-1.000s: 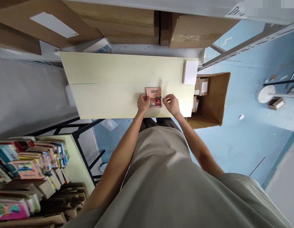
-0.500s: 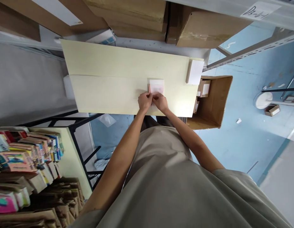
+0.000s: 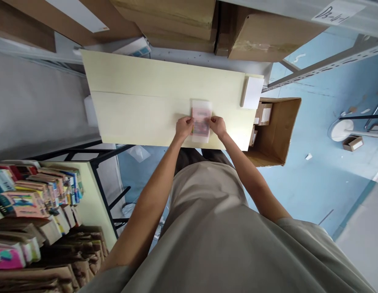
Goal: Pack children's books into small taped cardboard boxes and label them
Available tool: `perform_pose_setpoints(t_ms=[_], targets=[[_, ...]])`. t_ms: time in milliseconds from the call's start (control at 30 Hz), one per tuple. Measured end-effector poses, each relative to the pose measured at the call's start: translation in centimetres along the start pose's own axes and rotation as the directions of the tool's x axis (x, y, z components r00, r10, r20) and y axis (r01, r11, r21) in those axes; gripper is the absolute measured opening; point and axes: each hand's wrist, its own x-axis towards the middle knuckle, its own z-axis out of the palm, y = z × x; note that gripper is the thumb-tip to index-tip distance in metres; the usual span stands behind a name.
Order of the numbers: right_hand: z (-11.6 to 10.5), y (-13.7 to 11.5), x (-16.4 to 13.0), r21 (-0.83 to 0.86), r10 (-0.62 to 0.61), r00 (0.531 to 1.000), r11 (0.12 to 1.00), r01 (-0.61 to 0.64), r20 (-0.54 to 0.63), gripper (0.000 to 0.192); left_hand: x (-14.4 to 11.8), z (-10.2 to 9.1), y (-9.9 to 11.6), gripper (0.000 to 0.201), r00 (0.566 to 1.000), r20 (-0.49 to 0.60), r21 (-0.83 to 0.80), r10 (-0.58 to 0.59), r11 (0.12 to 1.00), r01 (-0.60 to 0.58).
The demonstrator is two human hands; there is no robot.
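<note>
squarely between both hands' fingers (image 3: 189,121), sleeved card (image 3: 201,121)

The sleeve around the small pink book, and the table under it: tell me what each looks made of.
Sleeve: seemingly thin, clear-to-milky plastic film; the pink book shows through it, blurred. The left hand and right hand grip its sides.
Table: pale cream board, smooth and matt, probably laminated wood; a seam runs along it.

Left hand (image 3: 184,126) and right hand (image 3: 218,125) pinch opposite sides of small pink picture card in translucent plastic sleeve (image 3: 201,120), flat on pale yellow tabletop (image 3: 140,101). White pad (image 3: 251,92) near table's right edge.
</note>
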Motion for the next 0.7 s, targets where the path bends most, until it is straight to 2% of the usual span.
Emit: perform_pose_setpoints(t_ms=[100,167,200,267,333,433,500,567,600,667,700], targets=[[-0.2,-0.2,-0.3,0.003,-0.023,1.0,1.0,0.023,-0.004,0.04,-0.8,0.6,0.0,0.014,0.984,-0.17,0.079,0.046,0.996,-0.033],[-0.5,-0.3,-0.4,-0.018,-0.032,0.999,0.999,0.032,-0.006,0.039,-2.3,1.8,0.1,0.014,0.956,-0.244,0.159,0.162,0.979,-0.125],[-0.6,-0.3,-0.4,-0.037,-0.033,0.999,0.999,0.032,-0.009,0.038,-3.2,2.6,0.3,0.018,0.947,-0.224,0.204,0.232,0.961,-0.187],[-0.8,-0.5,-0.5,-0.087,-0.033,0.999,0.996,0.032,-0.016,0.036,-5.1,4.4,0.6,0.032,0.937,-0.097,0.281,0.334,0.913,-0.296],[-1.1,-0.8,-0.6,-0.15,-0.035,0.999,0.988,0.035,0.006,0.034,-6.5,6.1,0.8,0.054,0.936,-0.031,0.338,0.351,0.885,-0.321],[-2.0,-1.5,-1.2,-0.327,-0.048,0.997,0.943,0.063,0.055,0.024,-7.3,7.7,0.7,0.065,0.937,-0.039,0.351,0.347,0.883,-0.312],[-2.7,-2.2,-1.7,-0.498,-0.134,0.989,0.855,0.148,0.064,0.027,-7.0,7.9,0.3,0.063,0.926,-0.041,0.315,0.375,0.884,-0.344],[-3.1,-3.1,-1.9,-0.62,-0.291,0.946,0.718,0.315,0.143,0.045,-6.6,7.8,-0.2,0.057,0.912,-0.038,0.267,0.409,0.883,-0.385],[-3.2,-3.5,-1.7,-0.635,-0.367,0.901,0.645,0.425,0.229,0.051,-6.5,7.6,-0.4,0.055,0.907,-0.038,0.242,0.419,0.885,-0.399],[-3.1,-4.4,-0.8,-0.568,-0.457,0.772,0.524,0.634,0.441,0.054,-6.5,7.1,-0.8,0.054,0.903,-0.041,0.183,0.428,0.892,-0.414],[-2.9,-4.7,0.0,-0.508,-0.472,0.705,0.49,0.708,0.529,0.05,-6.7,6.8,-0.9,0.054,0.903,-0.043,0.15,0.427,0.897,-0.417]])
